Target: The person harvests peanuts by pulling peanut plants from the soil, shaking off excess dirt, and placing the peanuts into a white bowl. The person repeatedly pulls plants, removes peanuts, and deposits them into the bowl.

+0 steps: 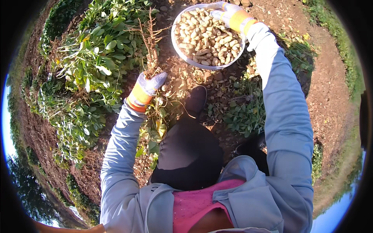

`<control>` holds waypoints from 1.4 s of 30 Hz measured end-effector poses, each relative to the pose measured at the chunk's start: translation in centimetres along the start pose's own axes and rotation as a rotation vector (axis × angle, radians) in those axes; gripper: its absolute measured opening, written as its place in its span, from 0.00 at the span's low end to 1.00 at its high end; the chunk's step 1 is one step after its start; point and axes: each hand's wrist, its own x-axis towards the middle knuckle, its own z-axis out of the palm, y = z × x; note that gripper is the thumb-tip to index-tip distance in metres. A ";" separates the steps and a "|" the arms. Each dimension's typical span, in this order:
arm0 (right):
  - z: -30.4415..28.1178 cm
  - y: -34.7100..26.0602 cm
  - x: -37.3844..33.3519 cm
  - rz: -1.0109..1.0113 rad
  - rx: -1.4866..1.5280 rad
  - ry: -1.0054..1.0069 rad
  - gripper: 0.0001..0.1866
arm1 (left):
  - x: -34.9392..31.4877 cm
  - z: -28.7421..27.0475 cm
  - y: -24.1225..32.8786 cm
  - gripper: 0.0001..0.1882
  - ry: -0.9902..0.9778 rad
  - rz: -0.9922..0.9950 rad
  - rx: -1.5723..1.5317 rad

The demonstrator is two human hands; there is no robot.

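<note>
Left grip [149, 85] closed, right grip [234, 17] seemingly clamped

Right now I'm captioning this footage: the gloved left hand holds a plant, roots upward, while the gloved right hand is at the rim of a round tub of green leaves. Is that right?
No: in the head view, the tub holds unshelled peanuts, not green leaves. The rest stands: the gloved left hand holds a plant, roots upward, and the gloved right hand is at the tub's rim.

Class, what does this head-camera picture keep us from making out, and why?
All in the head view:
- Bowl's bottom: hidden by the peanuts.
- Uprooted plant's gripped stretch: hidden by the gloved left hand.
- Trees, lower left: too small and blurred to tell their kind.
</note>
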 end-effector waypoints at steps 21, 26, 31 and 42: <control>0.5 -4.1 -9.2 0.172 0.695 0.153 0.11 | 0.8 -4.3 -3.1 0.13 0.020 0.004 0.014; 3.4 -8.9 -13.4 0.107 0.952 -0.218 0.19 | -0.1 -2.6 0.1 0.14 0.062 -0.047 -0.159; 8.0 -12.5 -14.0 -0.151 0.966 -0.240 0.27 | -0.4 -3.1 -0.1 0.15 -0.001 0.010 -0.109; 7.5 -13.8 -13.7 0.261 1.454 -0.534 0.30 | -0.2 -2.5 0.6 0.12 -0.037 0.024 0.093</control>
